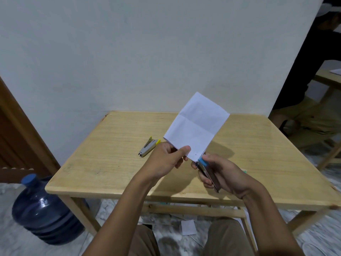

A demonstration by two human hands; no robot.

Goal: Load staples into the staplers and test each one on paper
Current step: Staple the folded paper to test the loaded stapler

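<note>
My left hand [168,159] pinches the lower edge of a folded white paper [197,126] and holds it up above the wooden table [110,163]. My right hand [219,172] grips a metal stapler with a blue tip [206,169], its nose set on the paper's bottom corner. A second stapler, silver with yellow parts [148,146], lies open on the table to the left of my hands. A small box edge [244,170] shows behind my right wrist.
A large blue water jug [42,207] stands on the floor at the table's left front leg. Scraps of paper [188,227] lie on the floor under the table. Another person [313,80] sits at the right by a second table.
</note>
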